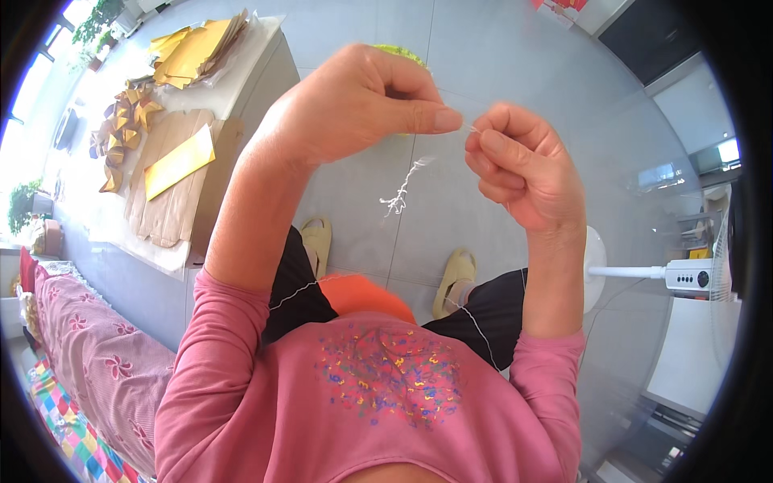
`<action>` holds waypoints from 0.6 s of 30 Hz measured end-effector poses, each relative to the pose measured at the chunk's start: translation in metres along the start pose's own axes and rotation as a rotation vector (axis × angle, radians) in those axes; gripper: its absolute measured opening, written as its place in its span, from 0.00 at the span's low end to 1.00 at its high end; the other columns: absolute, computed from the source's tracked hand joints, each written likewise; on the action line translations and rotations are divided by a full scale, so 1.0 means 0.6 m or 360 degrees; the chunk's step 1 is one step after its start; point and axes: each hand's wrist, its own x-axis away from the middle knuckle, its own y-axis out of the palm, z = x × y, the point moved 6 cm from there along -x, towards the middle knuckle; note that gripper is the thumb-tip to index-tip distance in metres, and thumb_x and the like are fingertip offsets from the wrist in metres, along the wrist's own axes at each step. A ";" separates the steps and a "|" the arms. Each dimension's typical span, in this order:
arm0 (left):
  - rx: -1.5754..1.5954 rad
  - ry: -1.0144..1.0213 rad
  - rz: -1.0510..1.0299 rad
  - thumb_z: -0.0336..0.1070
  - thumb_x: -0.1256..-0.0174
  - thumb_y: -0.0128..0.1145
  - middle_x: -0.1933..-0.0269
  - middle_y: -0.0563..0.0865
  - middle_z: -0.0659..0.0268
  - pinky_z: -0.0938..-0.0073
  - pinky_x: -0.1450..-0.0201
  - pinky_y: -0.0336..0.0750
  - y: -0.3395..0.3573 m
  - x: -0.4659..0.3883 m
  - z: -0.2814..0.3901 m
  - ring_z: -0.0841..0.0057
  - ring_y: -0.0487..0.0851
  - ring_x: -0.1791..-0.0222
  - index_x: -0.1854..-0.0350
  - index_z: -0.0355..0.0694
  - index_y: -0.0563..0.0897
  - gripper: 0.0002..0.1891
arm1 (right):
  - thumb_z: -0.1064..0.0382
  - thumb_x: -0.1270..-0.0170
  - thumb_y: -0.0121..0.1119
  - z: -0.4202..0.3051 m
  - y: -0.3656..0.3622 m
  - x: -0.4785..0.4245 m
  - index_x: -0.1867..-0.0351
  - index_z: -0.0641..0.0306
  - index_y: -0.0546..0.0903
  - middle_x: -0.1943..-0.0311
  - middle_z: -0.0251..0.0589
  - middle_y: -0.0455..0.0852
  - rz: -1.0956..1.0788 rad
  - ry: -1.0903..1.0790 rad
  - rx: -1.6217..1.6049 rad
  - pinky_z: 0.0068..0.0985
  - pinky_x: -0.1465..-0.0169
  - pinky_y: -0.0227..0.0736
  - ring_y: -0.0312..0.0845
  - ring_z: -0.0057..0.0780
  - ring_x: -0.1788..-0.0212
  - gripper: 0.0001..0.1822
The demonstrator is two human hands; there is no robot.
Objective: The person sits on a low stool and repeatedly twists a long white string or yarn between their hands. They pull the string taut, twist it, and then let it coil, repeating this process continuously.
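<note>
My left hand pinches a thin white thread between thumb and forefinger. Close beside it, my right hand grips the same thread, its other fingers curled in. Only a short stretch of thread spans the gap between the two hands. Below them a tangled, frayed bunch of white thread shows against the floor; whether it hangs or lies there I cannot tell. White string also runs across my black trousers, over both thighs.
At left a table holds a stack of gold paper, folded gold paper pieces and a cardboard sheet bearing a gold strip. A white fan stands at right. Something orange sits between my legs. A pink patterned cover lies lower left.
</note>
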 end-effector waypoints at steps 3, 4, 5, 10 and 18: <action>0.0267 -0.0132 0.0005 0.30 0.39 0.64 0.69 0.84 0.65 0.85 0.74 0.66 -0.004 0.007 -0.002 0.88 0.73 0.77 0.73 0.37 0.83 0.06 | 0.67 0.33 0.59 -0.009 0.000 0.006 0.65 0.68 0.80 0.80 0.28 0.73 -0.0003 -0.0059 -0.0045 0.13 0.82 0.44 0.53 0.07 0.84 0.06; 0.0378 -0.0189 -0.0009 0.30 0.38 0.63 0.66 0.86 0.62 0.85 0.76 0.66 -0.004 0.009 -0.004 0.89 0.74 0.78 0.73 0.37 0.83 0.06 | 0.67 0.34 0.59 -0.012 -0.002 0.008 0.65 0.68 0.80 0.80 0.28 0.72 -0.0001 -0.0070 -0.0050 0.13 0.82 0.44 0.53 0.07 0.84 0.05; 0.0587 -0.0145 -0.0099 0.30 0.37 0.61 0.62 0.86 0.57 0.84 0.75 0.70 -0.001 0.009 -0.001 0.84 0.78 0.76 0.72 0.36 0.82 0.05 | 0.67 0.34 0.59 -0.013 -0.003 0.009 0.65 0.68 0.81 0.80 0.28 0.72 0.0002 -0.0080 -0.0056 0.13 0.82 0.44 0.53 0.07 0.84 0.05; 0.1567 -0.0025 -0.0578 0.28 0.34 0.55 0.42 0.75 0.33 0.69 0.56 0.84 0.022 0.007 -0.004 0.48 0.84 0.51 0.69 0.33 0.80 0.05 | 0.69 0.36 0.60 -0.031 0.005 0.015 0.63 0.68 0.80 0.76 0.30 0.77 0.0087 -0.0113 0.0143 0.12 0.81 0.46 0.56 0.08 0.83 0.05; 0.1942 0.0137 -0.0764 0.27 0.37 0.57 0.36 0.63 0.24 0.43 0.29 0.57 0.038 0.003 -0.021 0.28 0.56 0.32 0.68 0.31 0.81 0.04 | 0.70 0.38 0.62 -0.058 0.004 0.030 0.62 0.69 0.80 0.72 0.29 0.82 0.0262 -0.0226 0.0671 0.11 0.75 0.58 0.67 0.08 0.76 0.05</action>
